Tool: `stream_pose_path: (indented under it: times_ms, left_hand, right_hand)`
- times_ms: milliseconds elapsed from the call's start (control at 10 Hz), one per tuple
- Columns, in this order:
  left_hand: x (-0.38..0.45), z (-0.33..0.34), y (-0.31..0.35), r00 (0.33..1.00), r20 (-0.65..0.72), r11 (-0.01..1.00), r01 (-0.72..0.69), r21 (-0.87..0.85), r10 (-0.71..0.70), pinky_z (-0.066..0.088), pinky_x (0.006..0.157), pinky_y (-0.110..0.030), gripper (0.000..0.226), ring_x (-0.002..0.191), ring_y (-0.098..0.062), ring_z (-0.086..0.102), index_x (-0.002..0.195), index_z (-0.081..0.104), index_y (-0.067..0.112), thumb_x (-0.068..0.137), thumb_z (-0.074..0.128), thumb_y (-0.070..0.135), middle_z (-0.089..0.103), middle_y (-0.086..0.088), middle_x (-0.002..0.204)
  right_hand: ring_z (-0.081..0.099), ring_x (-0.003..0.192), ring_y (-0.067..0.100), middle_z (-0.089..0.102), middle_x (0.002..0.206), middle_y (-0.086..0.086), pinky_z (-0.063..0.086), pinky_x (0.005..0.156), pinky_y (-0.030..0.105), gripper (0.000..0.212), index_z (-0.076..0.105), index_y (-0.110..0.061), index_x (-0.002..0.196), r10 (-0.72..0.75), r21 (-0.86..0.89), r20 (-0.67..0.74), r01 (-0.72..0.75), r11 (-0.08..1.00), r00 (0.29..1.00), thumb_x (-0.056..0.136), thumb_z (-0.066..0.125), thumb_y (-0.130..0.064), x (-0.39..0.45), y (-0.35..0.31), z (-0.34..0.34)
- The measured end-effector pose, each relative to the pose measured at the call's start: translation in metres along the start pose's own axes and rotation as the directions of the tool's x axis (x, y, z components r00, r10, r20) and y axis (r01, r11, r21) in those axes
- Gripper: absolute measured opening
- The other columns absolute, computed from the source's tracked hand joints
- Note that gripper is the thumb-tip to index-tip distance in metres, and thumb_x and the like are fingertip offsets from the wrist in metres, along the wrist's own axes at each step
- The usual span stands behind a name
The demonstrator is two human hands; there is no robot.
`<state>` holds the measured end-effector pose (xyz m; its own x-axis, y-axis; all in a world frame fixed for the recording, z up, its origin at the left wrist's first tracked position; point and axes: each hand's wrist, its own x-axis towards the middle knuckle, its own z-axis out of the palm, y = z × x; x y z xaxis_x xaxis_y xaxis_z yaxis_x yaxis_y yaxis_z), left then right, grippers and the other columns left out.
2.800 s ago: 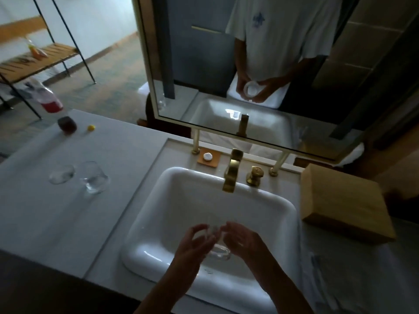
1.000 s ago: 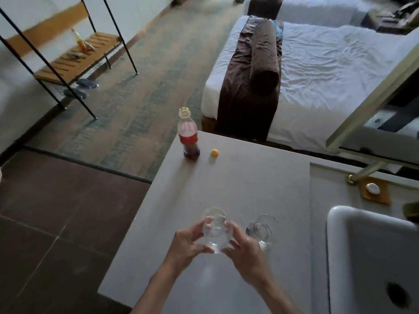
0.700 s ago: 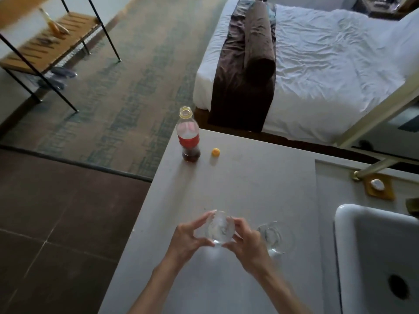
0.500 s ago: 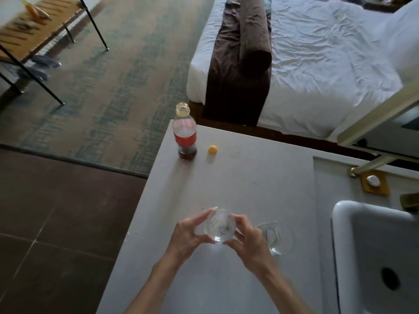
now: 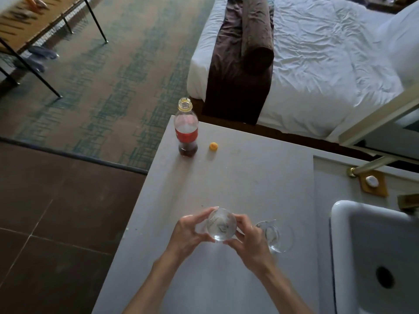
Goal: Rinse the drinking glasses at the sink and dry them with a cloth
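Note:
A clear drinking glass (image 5: pixel 221 225) is held between both hands over the grey counter (image 5: pixel 238 182), seen base or mouth on. My left hand (image 5: pixel 188 232) grips its left side with curled fingers. My right hand (image 5: pixel 248 236) grips its right side. A second clear glass (image 5: pixel 277 237) stands on the counter just right of my right hand. The white sink (image 5: pixel 371 257) lies at the right edge. No cloth is in view.
An open soda bottle (image 5: pixel 186 130) with a red label stands at the counter's far left corner, its yellow cap (image 5: pixel 213 146) beside it. A small wooden soap dish (image 5: pixel 373 182) sits behind the sink. The counter's left edge drops to dark floor tiles. A bed lies beyond.
I turned from the sink to the counter, carrying a glass. Over the last second both hands keep hold of the glass and shift slightly; the view drifts a little.

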<state>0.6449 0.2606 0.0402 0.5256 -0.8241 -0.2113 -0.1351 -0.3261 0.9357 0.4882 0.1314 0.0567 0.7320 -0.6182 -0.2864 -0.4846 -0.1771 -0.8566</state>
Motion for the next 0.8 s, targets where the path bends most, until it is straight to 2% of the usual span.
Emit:
stream_pose_path:
  times_ms: [100,300,400,500,600,700,800]
  left_hand:
    - [-0.002,0.002,-0.001,1.000,-0.017,1.000,0.011,-0.013,-0.011,0.050,0.100,-0.025,0.075,0.115,0.001,0.065,0.123,0.066,0.048,0.055,0.094,0.032,0.070,0.026,0.120]
    - [0.000,0.003,-0.001,0.999,0.011,0.999,0.046,-0.023,-0.046,0.045,0.103,-0.015,0.077,0.122,0.004,0.060,0.123,0.063,0.055,0.055,0.094,0.035,0.069,0.027,0.123]
    - [-0.002,0.003,0.000,0.997,0.023,0.997,0.079,-0.024,-0.078,0.044,0.102,-0.013,0.074,0.122,0.006,0.059,0.121,0.064,0.055,0.054,0.093,0.041,0.069,0.026,0.122]
    - [-0.004,0.001,0.003,0.995,0.021,0.995,0.098,0.017,-0.098,0.042,0.098,-0.008,0.073,0.115,0.014,0.059,0.117,0.063,0.054,0.050,0.090,0.045,0.069,0.035,0.114]
    - [-0.005,-0.002,0.013,0.990,0.049,0.986,0.127,0.106,-0.133,0.046,0.091,-0.009,0.076,0.110,0.003,0.065,0.125,0.063,0.036,0.055,0.092,0.033,0.071,0.026,0.113]
    - [-0.011,-0.004,0.029,0.992,0.010,0.945,0.119,0.303,-0.128,0.042,0.084,-0.010,0.071,0.106,-0.014,0.063,0.136,0.058,0.013,0.071,0.087,0.010,0.068,-0.003,0.121]
    - [-0.025,-0.002,0.052,0.993,-0.121,0.935,0.037,0.353,0.007,0.045,0.085,-0.016,0.051,0.104,-0.018,0.066,0.126,0.064,0.013,0.078,0.079,0.007,0.069,-0.005,0.116]
  right_hand:
    - [0.064,0.105,-0.008,0.069,0.111,-0.008,0.051,0.090,0.011,0.056,0.057,-0.012,0.117,-0.006,-0.004,0.007,0.006,1.000,1.000,0.070,0.082,0.004,0.001,0.000,0.000]
    - [0.066,0.103,-0.006,0.070,0.109,-0.007,0.051,0.088,0.011,0.053,0.053,-0.025,0.108,-0.027,0.017,0.031,0.027,0.999,0.999,0.072,0.081,0.002,0.001,-0.005,-0.002]
    - [0.067,0.101,-0.004,0.072,0.106,-0.008,0.053,0.089,0.014,0.051,0.054,-0.025,0.109,-0.052,0.007,0.042,0.051,0.999,0.998,0.073,0.082,-0.002,-0.002,-0.009,-0.005]
    - [0.072,0.094,0.008,0.075,0.100,-0.003,0.057,0.088,0.029,0.047,0.059,-0.025,0.114,0.001,-0.023,0.080,0.001,1.000,0.997,0.075,0.082,-0.011,-0.005,-0.015,-0.009]
    - [0.068,0.070,0.018,0.072,0.076,0.000,0.054,0.071,0.031,0.027,0.071,-0.020,0.102,0.094,-0.192,0.120,-0.069,0.979,0.988,0.078,0.078,-0.030,-0.008,-0.027,-0.016]
    - [0.069,0.072,0.020,0.073,0.075,0.009,0.043,0.057,0.029,0.030,0.067,-0.012,0.072,0.109,-0.407,0.133,-0.046,0.912,0.985,0.084,0.070,-0.039,-0.012,-0.045,-0.029]
    - [0.073,0.074,0.028,0.072,0.074,0.021,0.047,0.054,0.033,0.042,0.065,-0.002,0.070,0.068,-0.386,0.069,-0.037,0.922,0.995,0.088,0.064,-0.040,-0.023,-0.061,-0.048]
